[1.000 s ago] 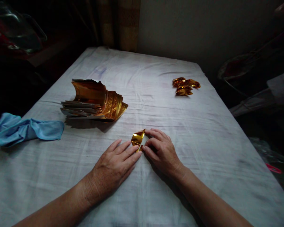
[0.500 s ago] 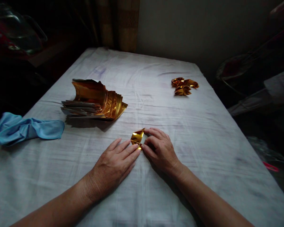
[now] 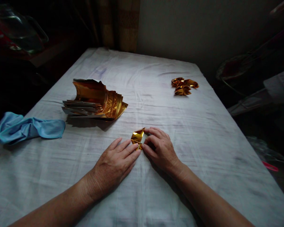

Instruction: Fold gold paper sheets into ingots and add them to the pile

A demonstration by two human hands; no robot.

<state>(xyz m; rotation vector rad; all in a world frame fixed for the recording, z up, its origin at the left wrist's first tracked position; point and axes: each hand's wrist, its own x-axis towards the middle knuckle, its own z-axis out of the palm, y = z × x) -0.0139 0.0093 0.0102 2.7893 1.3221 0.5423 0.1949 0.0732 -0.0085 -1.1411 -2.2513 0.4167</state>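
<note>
We had the folded gold piece (image 3: 137, 136) near the middle of the white cloth (image 3: 215, 151), well in from every edge of the covered table. Our left hand (image 3: 118, 159) lay flat with fingers slightly spread, its fingertips on the piece's near left edge. Our right hand (image 3: 160, 148) was curled, thumb and fingertips at the piece's right side; we could not tell whether they pinched it.

Beyond the piece and to its left stood the stack of gold sheets (image 3: 91, 91), with a strip of cloth between. The broadest open room ran to the right, toward the three gold pieces (image 3: 182, 90) grouped near the far right edge. The blue cloth (image 3: 33, 128) lay at the left edge, just beside the stack.

Our fingers covered the piece's lower part, so its near folds were hard to read. Both forearms were cut off by the frame. We could barely make out the glass jug (image 3: 23, 34) in the dark upper left, and the pink object (image 3: 270, 166) beyond the right edge was too small to name
</note>
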